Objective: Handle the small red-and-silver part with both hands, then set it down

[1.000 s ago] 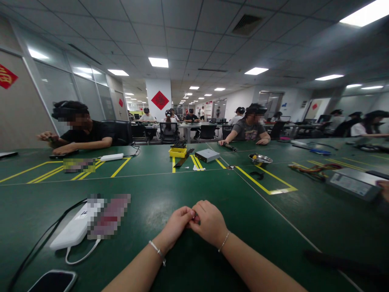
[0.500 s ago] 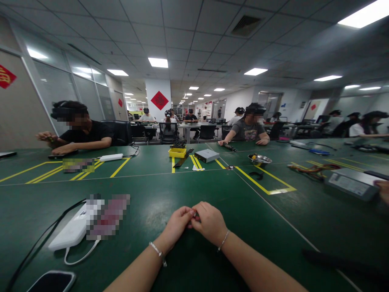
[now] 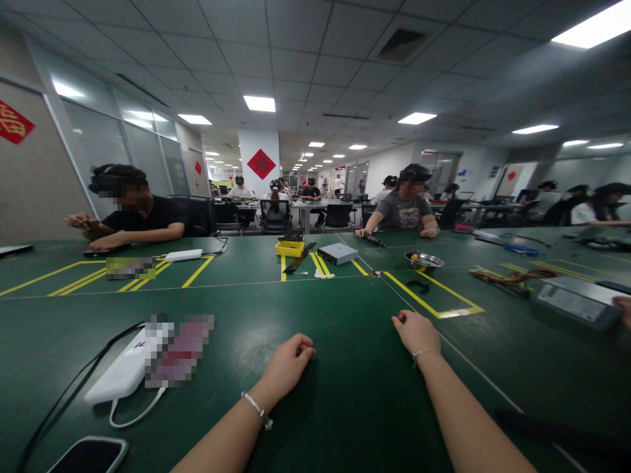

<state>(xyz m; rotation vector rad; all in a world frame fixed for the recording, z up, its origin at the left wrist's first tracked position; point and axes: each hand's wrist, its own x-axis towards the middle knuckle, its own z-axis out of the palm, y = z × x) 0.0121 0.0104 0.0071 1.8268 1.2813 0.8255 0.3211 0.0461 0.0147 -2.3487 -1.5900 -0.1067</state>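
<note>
My left hand rests on the green table near the middle, fingers curled in a loose fist with nothing visible in them. My right hand lies further right and further out, fingers closed on a small red thing at its fingertips. Both wrists wear thin bracelets. The two hands are well apart.
A white power bank with a cable lies at the left, a phone at the bottom left. Farther off are a yellow tray, a grey box, a metal bowl and yellow floor-tape lines. Other people sit across the table.
The two hands were pressed together at the table's middle. Now my right hand has moved right and outward with the small red thing; my left hand stayed about where it was.
</note>
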